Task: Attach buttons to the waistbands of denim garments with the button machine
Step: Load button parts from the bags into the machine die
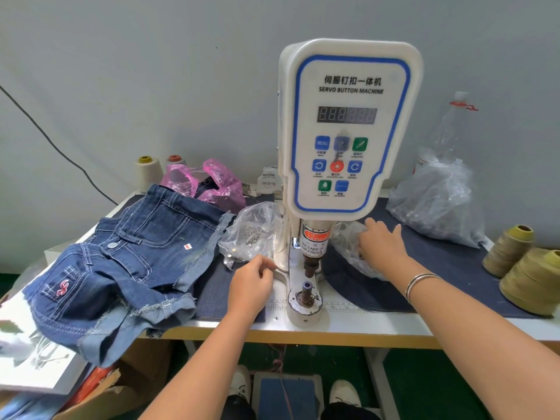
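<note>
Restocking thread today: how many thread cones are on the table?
4. A yellow-topped cone and a red-topped cone stand at the back left by the wall; two olive cones lie at the right edge. Bags may hide others.

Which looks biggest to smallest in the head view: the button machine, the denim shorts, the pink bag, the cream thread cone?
1. button machine
2. denim shorts, close behind, though they lie nearer the camera
3. pink bag
4. cream thread cone, set farthest back
</note>
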Tool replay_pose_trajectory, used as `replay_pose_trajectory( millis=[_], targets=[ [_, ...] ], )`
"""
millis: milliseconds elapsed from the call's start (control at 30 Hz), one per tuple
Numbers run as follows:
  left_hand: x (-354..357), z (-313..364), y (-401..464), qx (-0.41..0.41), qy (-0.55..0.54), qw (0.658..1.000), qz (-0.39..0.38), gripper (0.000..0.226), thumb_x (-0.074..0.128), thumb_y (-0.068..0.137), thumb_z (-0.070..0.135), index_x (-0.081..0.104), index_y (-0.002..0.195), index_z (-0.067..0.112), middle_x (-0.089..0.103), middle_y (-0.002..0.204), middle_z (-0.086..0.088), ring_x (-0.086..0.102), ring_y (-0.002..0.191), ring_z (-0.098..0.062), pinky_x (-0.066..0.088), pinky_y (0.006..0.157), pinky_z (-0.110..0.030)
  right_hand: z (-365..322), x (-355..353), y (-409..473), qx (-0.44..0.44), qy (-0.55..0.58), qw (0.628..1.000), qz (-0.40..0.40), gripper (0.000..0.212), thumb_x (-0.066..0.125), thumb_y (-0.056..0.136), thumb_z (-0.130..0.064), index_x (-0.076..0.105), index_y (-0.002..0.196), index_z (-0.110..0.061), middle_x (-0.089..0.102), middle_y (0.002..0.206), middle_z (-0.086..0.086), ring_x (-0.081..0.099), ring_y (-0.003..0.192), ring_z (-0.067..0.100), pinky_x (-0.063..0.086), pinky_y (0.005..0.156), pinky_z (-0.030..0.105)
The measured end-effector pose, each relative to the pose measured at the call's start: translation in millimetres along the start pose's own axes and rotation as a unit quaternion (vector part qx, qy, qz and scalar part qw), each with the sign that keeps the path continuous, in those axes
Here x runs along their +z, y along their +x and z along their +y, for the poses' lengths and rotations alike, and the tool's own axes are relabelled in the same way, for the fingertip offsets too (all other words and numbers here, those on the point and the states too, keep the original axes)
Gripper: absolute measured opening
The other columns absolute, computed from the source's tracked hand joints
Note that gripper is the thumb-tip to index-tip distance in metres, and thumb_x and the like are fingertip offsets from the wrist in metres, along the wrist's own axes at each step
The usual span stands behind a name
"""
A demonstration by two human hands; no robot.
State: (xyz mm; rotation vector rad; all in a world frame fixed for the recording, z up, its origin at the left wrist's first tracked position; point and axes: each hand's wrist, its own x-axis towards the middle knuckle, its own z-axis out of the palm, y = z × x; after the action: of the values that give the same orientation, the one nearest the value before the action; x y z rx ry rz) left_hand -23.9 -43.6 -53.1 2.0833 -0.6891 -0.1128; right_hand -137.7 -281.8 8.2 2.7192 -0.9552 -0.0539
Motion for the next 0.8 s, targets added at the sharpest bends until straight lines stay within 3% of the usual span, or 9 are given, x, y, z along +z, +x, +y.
replay_pose_trajectory(
  millis=[67,200,300,367,467,500,533,633,800],
  targets=[
    [0,0,0,-0.001,-0.004,1.000,0.000,0.026,0.052,0.090,0.012,0.059,0.081,0.035,0.063,0.074,0.013,0.054,0.059,-0.003,0.035,0.053,-0.019,5,-2,-2,-0.012,0.023,0.999,0.027,0.003,0.058,0.091,-0.015,0.060,0.091,-0.014,0.036,0.119,0.004,0.035,0.115,0.026,0.017,0.110,0.068],
    [0,-1,0,-0.003,-0.016,1.000,0.000,0.028,0.051,0.090,0.011,0.059,0.079,0.035,0.064,0.073,0.012,0.053,0.056,0.000,0.033,0.052,-0.018,18,-11,-16,-0.016,0.125,0.983,0.135,0.014,0.063,0.090,-0.025,0.073,0.083,-0.016,0.041,0.123,0.003,0.029,0.125,0.026,0.005,0.113,0.064],
    [-1,1,-1,0.004,-0.040,0.999,0.003,0.030,0.051,0.091,0.010,0.059,0.081,0.036,0.065,0.080,0.013,0.056,0.063,0.001,0.036,0.055,-0.017,11,-22,-37,-0.018,0.277,0.918,0.282,0.009,0.075,0.083,-0.019,0.077,0.082,-0.010,0.057,0.110,0.008,0.042,0.114,0.030,0.024,0.106,0.048],
    [-2,4,-4,0.020,-0.080,0.996,0.019,0.028,0.052,0.092,0.007,0.062,0.087,0.033,0.065,0.088,0.011,0.058,0.072,-0.001,0.041,0.060,-0.013,-7,-27,-55,0.052,0.495,0.829,0.253,0.007,0.074,0.083,-0.020,0.075,0.081,-0.013,0.060,0.100,0.004,0.050,0.106,0.026,0.036,0.096,0.042],
    [-8,12,-11,0.072,-0.127,0.988,0.046,0.027,0.055,0.093,0.003,0.063,0.089,0.029,0.062,0.092,0.008,0.055,0.084,0.000,0.042,0.069,-0.007,-40,-34,-79,0.198,0.817,0.542,0.013,0.009,0.068,0.088,-0.022,0.069,0.096,-0.017,0.066,0.095,0.000,0.059,0.095,0.018,0.047,0.085,0.034],
    [-11,17,-14,0.088,-0.135,0.986,0.040,0.028,0.056,0.093,0.004,0.063,0.089,0.030,0.062,0.091,0.008,0.055,0.084,0.001,0.042,0.070,-0.007,-46,-30,-84,0.221,0.841,0.492,-0.042,0.009,0.069,0.087,-0.021,0.068,0.095,-0.017,0.067,0.090,-0.002,0.058,0.087,0.015,0.045,0.078,0.029],
    [-12,22,-18,0.103,-0.140,0.985,0.025,0.029,0.057,0.093,0.005,0.062,0.088,0.033,0.062,0.090,0.009,0.055,0.083,0.001,0.041,0.071,-0.007,-52,-27,-88,0.233,0.842,0.480,-0.077,0.008,0.070,0.086,-0.020,0.068,0.094,-0.017,0.065,0.086,-0.004,0.055,0.081,0.012,0.042,0.072,0.026],
    [-11,38,-29,0.121,-0.144,0.981,-0.056,0.027,0.061,0.091,0.010,0.062,0.081,0.035,0.061,0.086,0.010,0.055,0.077,0.004,0.040,0.068,-0.008,-68,-19,-96,0.236,0.819,0.510,-0.116,0.009,0.071,0.085,-0.022,0.068,0.091,-0.017,0.062,0.084,-0.005,0.049,0.076,0.010,0.035,0.064,0.025],
    [2,53,-39,0.039,-0.229,0.967,-0.110,0.014,0.067,0.090,0.020,0.067,0.078,0.026,0.059,0.083,0.007,0.057,0.074,-0.006,0.045,0.064,-0.014,-84,-17,-103,0.228,0.804,0.537,-0.115,0.012,0.071,0.084,-0.030,0.066,0.088,-0.020,0.063,0.097,-0.001,0.051,0.084,0.013,0.034,0.066,0.030]
  ],
)
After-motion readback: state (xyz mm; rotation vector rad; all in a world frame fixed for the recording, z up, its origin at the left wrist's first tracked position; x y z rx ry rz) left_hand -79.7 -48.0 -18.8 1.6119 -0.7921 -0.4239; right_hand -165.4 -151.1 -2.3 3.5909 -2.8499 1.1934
